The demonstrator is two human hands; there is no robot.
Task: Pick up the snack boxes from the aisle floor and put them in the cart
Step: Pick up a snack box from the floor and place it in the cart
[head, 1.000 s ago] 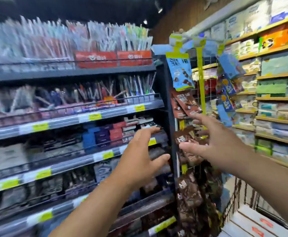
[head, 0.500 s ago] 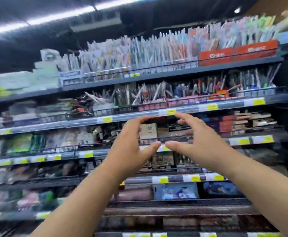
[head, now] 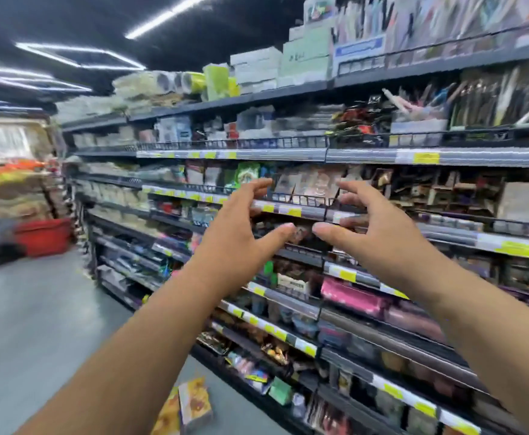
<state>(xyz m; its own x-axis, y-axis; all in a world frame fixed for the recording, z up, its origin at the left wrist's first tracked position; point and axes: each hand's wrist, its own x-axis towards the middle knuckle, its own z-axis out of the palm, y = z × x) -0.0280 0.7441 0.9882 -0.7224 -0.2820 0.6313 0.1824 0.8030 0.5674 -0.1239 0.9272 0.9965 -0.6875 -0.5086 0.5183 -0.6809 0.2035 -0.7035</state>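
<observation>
Stocked shelves (head: 382, 157) line the right side of a grey aisle floor (head: 37, 324). Left hand (head: 238, 233) and right hand (head: 379, 233) are raised side by side, fingers spread and loosely curved, holding nothing. Yellow-orange snack boxes (head: 194, 403) lie on the floor beside the bottom shelf.

Dark shelves (head: 288, 156) with yellow price tags (head: 426, 157) run from 10 o'clock to 4 o'clock. Grey floor (head: 37, 324) lies at 8 o'clock, a red basket (head: 42, 237) at 9 o'clock. White strip lights (head: 163, 17) cross the black ceiling (head: 68, 17) at 11 o'clock.
</observation>
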